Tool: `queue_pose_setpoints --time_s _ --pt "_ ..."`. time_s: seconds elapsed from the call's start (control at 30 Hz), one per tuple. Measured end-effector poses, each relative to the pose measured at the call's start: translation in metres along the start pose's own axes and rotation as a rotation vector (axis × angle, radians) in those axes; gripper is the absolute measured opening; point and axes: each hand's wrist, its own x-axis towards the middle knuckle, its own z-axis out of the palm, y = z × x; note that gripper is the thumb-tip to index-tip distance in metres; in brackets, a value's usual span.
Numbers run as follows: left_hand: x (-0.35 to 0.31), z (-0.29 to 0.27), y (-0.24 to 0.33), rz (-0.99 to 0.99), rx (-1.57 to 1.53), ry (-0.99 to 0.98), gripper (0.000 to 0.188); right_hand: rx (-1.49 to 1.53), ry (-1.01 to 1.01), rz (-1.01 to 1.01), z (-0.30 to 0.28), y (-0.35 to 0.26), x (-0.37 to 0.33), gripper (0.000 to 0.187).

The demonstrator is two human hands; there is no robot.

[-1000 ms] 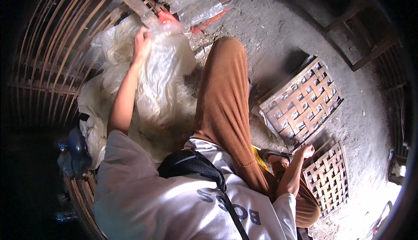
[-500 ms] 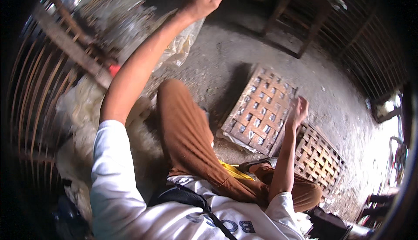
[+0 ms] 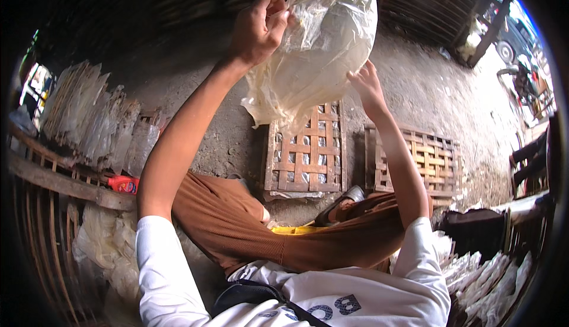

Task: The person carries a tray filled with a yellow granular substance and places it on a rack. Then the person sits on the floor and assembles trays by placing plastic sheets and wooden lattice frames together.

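A crumpled, translucent plastic sheet (image 3: 332, 48), perhaps a bag, hangs in the air in front of me. My left hand (image 3: 261, 27) pinches its left side high up, with fingers closed. On the right lower edge of the plastic, my right hand (image 3: 368, 87) grips with thumb and fingertips. Below the plastic a woven slatted wooden rack (image 3: 308, 155) lies on the floor, with clear plastic showing through its gaps. The sheet's lower end covers the rack's far edge. A second woven rack (image 3: 435, 158) lies to the right, partly behind my right forearm.
Stacks of plastic sheets (image 3: 98, 113) stand at the left behind a wooden rail (image 3: 65, 176). A red packet (image 3: 122, 183) sits by the rail. More plastic-wrapped sheets (image 3: 486, 285) are at lower right. Crumpled plastic (image 3: 109, 238) lies at lower left. Beneath my legs shows something yellow (image 3: 296, 230).
My view has turned toward the right. The plastic is now raised in front of me, and my right hand has moved up from beside the racks to grip its edge.
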Motion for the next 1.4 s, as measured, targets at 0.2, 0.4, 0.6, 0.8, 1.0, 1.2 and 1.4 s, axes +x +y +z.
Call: queue_pose_setpoints --time_s 0.2,0.4,0.6,0.8,1.0,1.2,1.4 --pt "-0.005 0.061 -0.063 0.185 0.261 0.087 0.036 0.06 0.276 0.233 -0.062 0.02 0.016 0.033" --pt "-0.004 0.051 -0.081 -0.365 -0.08 -0.187 0.027 0.217 0.314 0.022 -0.079 -0.024 0.012 0.012" --pt "0.0 0.088 -0.034 -0.356 -0.223 -0.387 0.039 0.026 0.184 -0.097 -0.097 -0.036 0.012 0.019" --pt "0.012 0.081 -0.033 -0.235 -0.439 -0.299 0.016 0.083 0.156 -0.202 -0.095 -0.06 0.015 0.055" --pt "0.012 0.069 -0.038 -0.207 -0.322 -0.325 0.007 0.115 0.025 -0.078 -0.124 -0.07 0.014 0.059" --pt "0.013 0.051 -0.043 -0.15 -0.115 -0.052 0.005 0.37 0.027 -0.034 -0.114 -0.075 0.016 0.056" --pt "0.014 0.018 0.012 -0.695 -0.111 -0.444 0.029 -0.061 0.099 0.083 -0.112 -0.083 0.016 0.057"
